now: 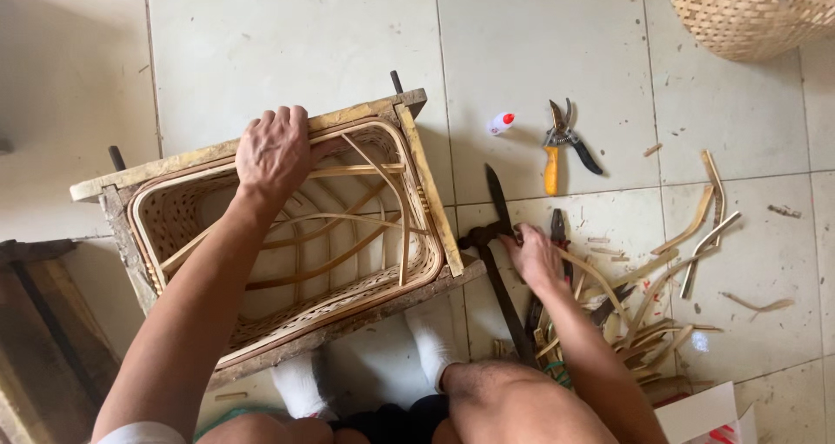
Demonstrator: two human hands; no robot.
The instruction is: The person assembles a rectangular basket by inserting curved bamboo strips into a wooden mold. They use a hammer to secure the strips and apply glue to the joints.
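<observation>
Left hand clenched over the rim of the woven basket; right hand grasping a bamboo strip beside the knife on the floor.

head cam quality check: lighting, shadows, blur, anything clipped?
Head view: soft, even daylight; pale floor tiles bright but not blown out, no harsh glare. Faint shadow under the pruning shears. Left hand on the basket frame is sharp; right hand by the bamboo strips slightly soft. Woven basket is cut off at the top right corner.
</observation>
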